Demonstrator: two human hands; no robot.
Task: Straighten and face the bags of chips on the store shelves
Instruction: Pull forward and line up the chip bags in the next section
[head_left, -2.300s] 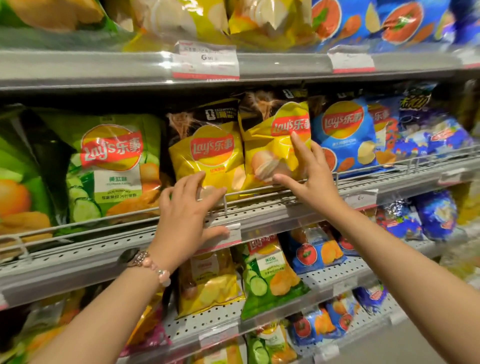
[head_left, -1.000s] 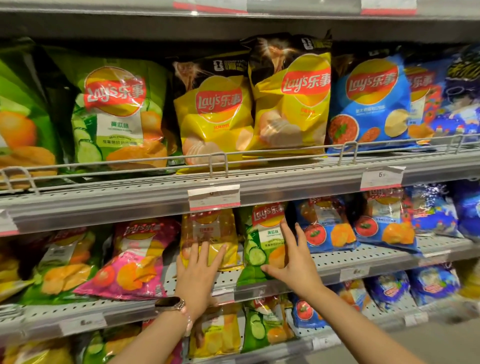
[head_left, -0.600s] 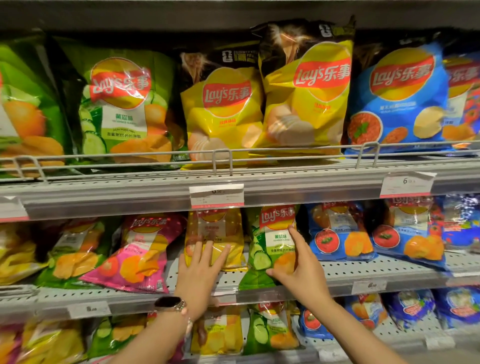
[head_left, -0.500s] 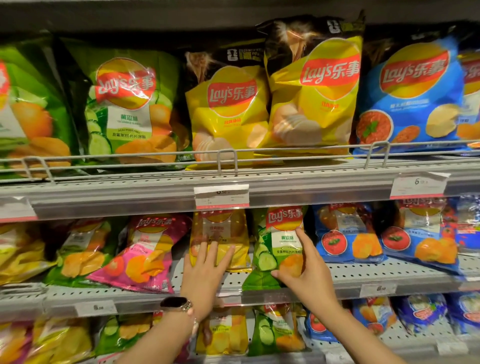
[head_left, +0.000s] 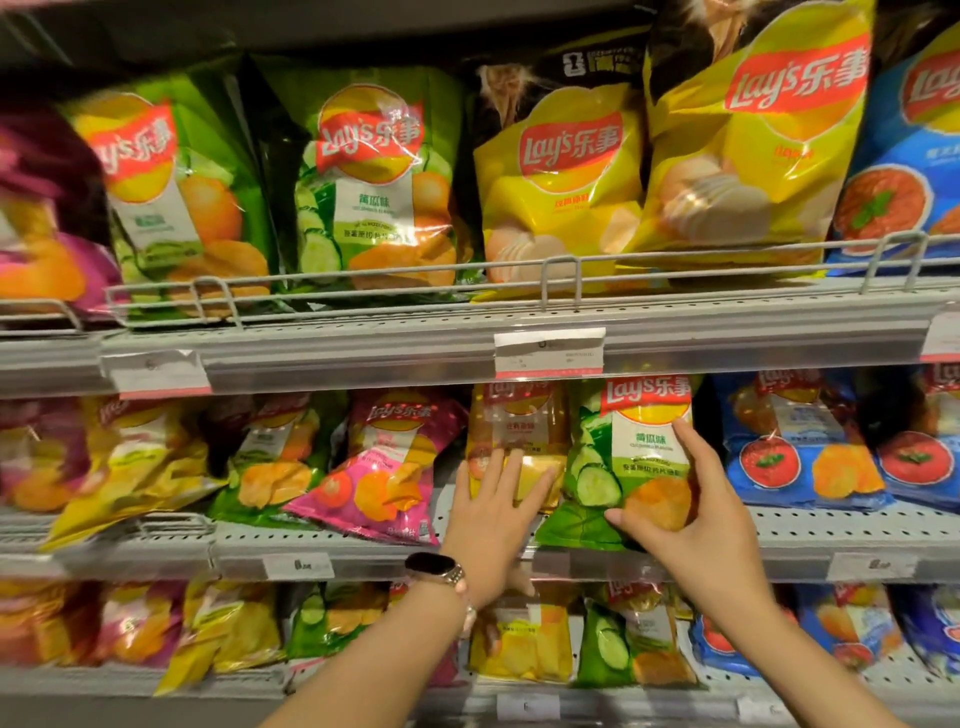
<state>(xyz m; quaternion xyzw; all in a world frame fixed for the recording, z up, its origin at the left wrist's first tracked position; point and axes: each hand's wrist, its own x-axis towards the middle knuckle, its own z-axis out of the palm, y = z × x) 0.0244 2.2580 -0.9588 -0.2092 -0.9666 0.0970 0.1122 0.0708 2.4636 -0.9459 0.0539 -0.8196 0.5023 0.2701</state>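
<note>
While the left hand (head_left: 491, 512) lies flat with straight fingers on the yellow bag (head_left: 514, 441), the right hand (head_left: 691, 514) grips the green bag (head_left: 623, 467) beside it, thumb under, fingers along its side. Both bags stand on the middle shelf (head_left: 810, 530).

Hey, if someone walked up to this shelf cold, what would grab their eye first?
Probably the two hands on the middle shelf: the right hand grips a small green cucumber bag, while the left hand lies flat on the small yellow bag beside it. Above them, the big yellow bags on the upper shelf stand out, and a pink bag left of the hands leans crookedly.
</note>
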